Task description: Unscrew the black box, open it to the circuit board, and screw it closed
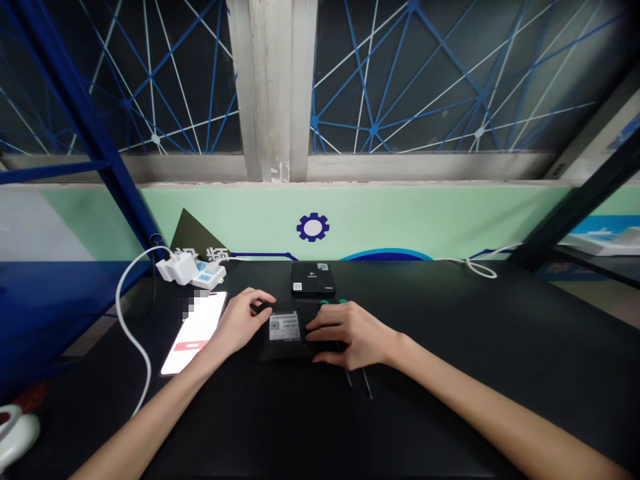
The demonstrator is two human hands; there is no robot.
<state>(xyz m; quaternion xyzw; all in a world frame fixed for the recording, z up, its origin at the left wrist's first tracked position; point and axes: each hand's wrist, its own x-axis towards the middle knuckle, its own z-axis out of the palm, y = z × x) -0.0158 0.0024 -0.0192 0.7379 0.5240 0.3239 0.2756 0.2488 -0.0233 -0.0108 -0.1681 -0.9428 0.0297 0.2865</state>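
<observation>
A flat black box (285, 351) with a white printed label (285, 327) lies on the dark table in front of me. My left hand (245, 321) is closed on its left edge, thumb and fingers bent at the upper left corner. Along the right side of the box, my right hand (345, 335) has its fingers curled against the edge. Two thin dark shafts (367, 383) with green ends (343, 301) lie partly under my right hand; their kind is hidden. Behind the box sits a second flat black case (313, 278) with a small white sticker.
A lit phone (197, 333) lies left of my left hand. Behind it are a white plug (179, 268) and a power strip (209, 274), with a white cable (120, 300) curving forward. A white object (17, 437) stands at the left edge. Another white cable (481, 268) runs along the wall.
</observation>
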